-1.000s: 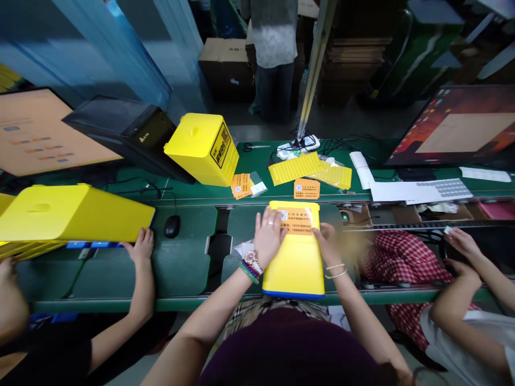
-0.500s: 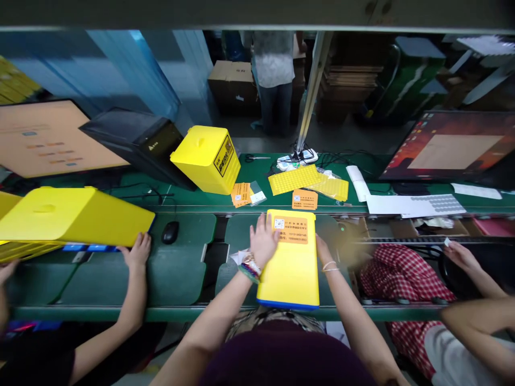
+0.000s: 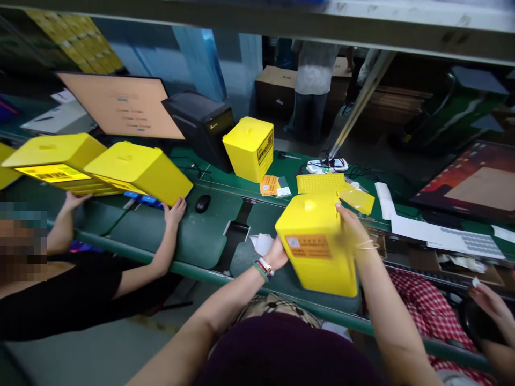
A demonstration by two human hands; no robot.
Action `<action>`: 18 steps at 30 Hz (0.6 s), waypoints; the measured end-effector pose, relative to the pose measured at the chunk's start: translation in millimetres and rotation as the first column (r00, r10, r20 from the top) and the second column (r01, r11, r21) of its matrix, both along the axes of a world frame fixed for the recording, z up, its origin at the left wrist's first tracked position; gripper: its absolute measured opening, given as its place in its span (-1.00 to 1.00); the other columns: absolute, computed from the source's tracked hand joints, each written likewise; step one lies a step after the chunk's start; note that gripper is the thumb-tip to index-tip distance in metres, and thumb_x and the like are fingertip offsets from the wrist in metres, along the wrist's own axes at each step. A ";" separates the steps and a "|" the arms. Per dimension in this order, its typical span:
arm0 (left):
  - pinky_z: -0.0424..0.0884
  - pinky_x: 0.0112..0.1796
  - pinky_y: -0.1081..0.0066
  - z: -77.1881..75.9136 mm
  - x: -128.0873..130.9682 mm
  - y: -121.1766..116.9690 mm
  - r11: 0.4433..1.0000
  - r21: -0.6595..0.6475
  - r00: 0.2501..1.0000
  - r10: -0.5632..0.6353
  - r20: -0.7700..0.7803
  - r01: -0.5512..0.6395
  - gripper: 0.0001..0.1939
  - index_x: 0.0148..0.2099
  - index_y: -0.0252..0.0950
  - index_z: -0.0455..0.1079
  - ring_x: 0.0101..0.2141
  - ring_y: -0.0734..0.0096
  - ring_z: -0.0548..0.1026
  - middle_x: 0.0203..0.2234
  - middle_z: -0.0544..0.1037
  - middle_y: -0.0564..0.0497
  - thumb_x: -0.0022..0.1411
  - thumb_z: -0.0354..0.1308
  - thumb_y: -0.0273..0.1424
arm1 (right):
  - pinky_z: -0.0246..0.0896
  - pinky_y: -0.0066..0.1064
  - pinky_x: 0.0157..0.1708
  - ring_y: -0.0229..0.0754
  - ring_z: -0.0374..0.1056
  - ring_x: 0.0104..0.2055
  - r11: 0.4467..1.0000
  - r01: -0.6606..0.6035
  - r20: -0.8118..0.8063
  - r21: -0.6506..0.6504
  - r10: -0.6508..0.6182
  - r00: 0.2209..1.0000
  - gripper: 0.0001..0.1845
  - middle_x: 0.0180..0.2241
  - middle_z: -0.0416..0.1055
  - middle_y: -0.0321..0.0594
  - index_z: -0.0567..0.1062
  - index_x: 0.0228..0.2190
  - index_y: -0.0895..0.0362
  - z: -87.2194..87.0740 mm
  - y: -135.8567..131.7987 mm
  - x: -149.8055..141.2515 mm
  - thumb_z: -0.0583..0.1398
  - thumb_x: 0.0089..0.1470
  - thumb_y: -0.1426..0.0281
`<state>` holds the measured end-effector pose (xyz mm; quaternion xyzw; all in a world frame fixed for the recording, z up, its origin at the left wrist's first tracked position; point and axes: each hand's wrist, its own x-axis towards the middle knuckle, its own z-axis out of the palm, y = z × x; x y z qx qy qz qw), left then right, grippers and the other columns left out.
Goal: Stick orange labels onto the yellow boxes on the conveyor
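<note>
A factory line crosses the room, its green worktop (image 3: 241,187) running in front of cardboard cartons (image 3: 277,91) and a standing person (image 3: 314,91). Above a dark green mat (image 3: 265,222), the person's hands hold a yellow plastic box (image 3: 316,238) tilted between them, its orange label (image 3: 308,246) facing the camera. The left hand (image 3: 277,254) presses against the box's lower left side, and the right hand (image 3: 352,228), slightly blurred, grips its upper right side with the fingers spread. Beyond it lie a yellow sticker sheet (image 3: 321,183) and orange cards (image 3: 269,185), beside an upright yellow box (image 3: 249,147). To the left, a co-worker's hand (image 3: 175,212) touches another yellow box (image 3: 137,171), near a black computer mouse (image 3: 203,203).
</note>
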<state>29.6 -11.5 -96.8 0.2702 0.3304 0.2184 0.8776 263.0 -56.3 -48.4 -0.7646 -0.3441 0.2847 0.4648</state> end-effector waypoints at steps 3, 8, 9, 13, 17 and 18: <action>0.45 -0.05 0.23 -6.0 -3.9 -14.3 0.980 0.118 0.984 -0.149 -0.101 0.161 -0.45 0.02 -0.27 0.42 -0.02 0.14 0.52 -0.12 0.61 -0.06 0.37 -0.25 -0.06 | 0.18 -0.27 -0.39 -0.09 0.35 -0.38 0.986 -0.068 0.184 -0.154 0.096 0.978 -0.50 -0.38 0.46 -0.13 0.44 -0.35 0.15 16.4 -13.1 -10.8 0.22 -0.05 -0.06; 0.51 -0.27 0.17 -36.1 -42.8 -27.7 0.795 0.192 0.725 -0.387 -0.570 0.575 -0.50 -0.30 -0.32 0.48 -0.30 0.10 0.61 -0.44 0.61 -0.16 0.33 -0.19 -0.12 | 0.17 -0.26 -0.26 -0.06 0.32 -0.27 0.961 -0.174 0.532 -0.213 0.264 0.805 -0.51 -0.31 0.42 -0.14 0.40 -0.33 0.12 1.8 -46.8 -49.7 0.26 -0.09 -0.04; 0.50 -0.27 0.13 -41.1 -55.2 -23.7 0.774 0.194 0.680 -0.372 -0.632 0.603 -0.58 -0.38 -0.32 0.46 -0.34 0.06 0.60 -0.51 0.58 -0.17 0.29 -0.07 -0.15 | 0.18 -0.24 -0.22 -0.04 0.33 -0.24 0.948 -0.228 0.561 -0.223 0.316 0.766 -0.51 -0.29 0.42 -0.12 0.41 -0.30 0.12 -3.7 -53.6 -60.6 0.25 -0.06 -0.03; 0.25 0.08 -0.01 -51.2 -101.0 14.7 0.679 0.338 0.527 -0.085 -0.846 0.652 -0.79 -0.18 -0.33 0.44 0.03 -0.07 0.44 -0.18 0.55 -0.29 0.19 0.09 -0.34 | 0.17 -0.10 -0.06 0.03 0.34 -0.17 0.853 -0.398 0.629 -0.339 0.520 0.578 -0.59 -0.25 0.44 -0.06 0.44 -0.23 0.12 -32.0 -81.3 -110.7 0.21 0.05 0.05; -0.10 0.24 -0.02 -55.2 -106.5 56.5 0.547 0.444 0.453 0.129 -0.882 0.709 -0.38 0.22 -0.29 0.18 0.31 -0.01 -0.01 0.25 0.19 -0.31 0.11 0.19 -0.41 | 0.03 0.03 0.14 0.07 0.33 -0.12 0.801 -0.409 0.666 -0.437 0.594 0.452 -0.70 -0.21 0.44 -0.02 0.46 -0.19 0.13 -62.9 -103.5 -143.2 0.22 0.08 0.21; -0.12 0.23 -0.04 -54.3 -100.7 62.4 0.520 0.440 0.434 0.142 -0.890 0.732 -0.32 0.24 -0.28 0.16 0.31 -0.02 -0.04 0.27 0.16 -0.31 0.07 0.24 -0.40 | -0.01 0.04 0.17 0.07 0.33 -0.10 0.805 -0.391 0.666 -0.447 0.591 0.455 -0.70 -0.20 0.44 -0.02 0.45 -0.17 0.13 -67.8 -106.4 -146.0 0.23 0.07 0.24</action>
